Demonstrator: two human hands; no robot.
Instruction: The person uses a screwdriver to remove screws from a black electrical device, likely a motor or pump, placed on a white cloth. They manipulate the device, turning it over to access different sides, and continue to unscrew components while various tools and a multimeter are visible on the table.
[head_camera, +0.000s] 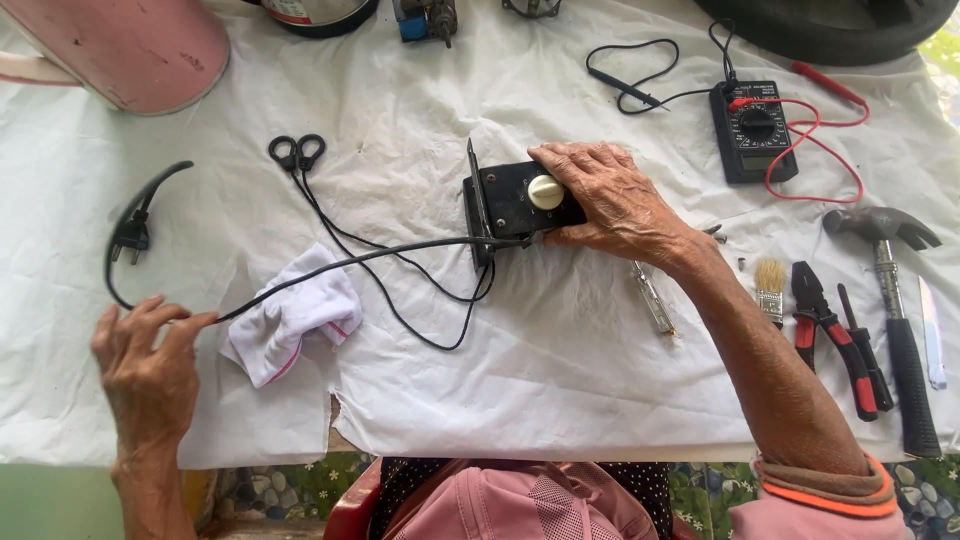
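One head-worn camera looks steeply down, close over the white-covered table (600, 380).

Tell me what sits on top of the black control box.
A cream round knob sits on the black control box. The right hand covers the box's right end, so anything there is hidden.

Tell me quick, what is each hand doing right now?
Left hand: closed, pinching the black power cord.
Right hand: closed around the black control box with a cream knob.
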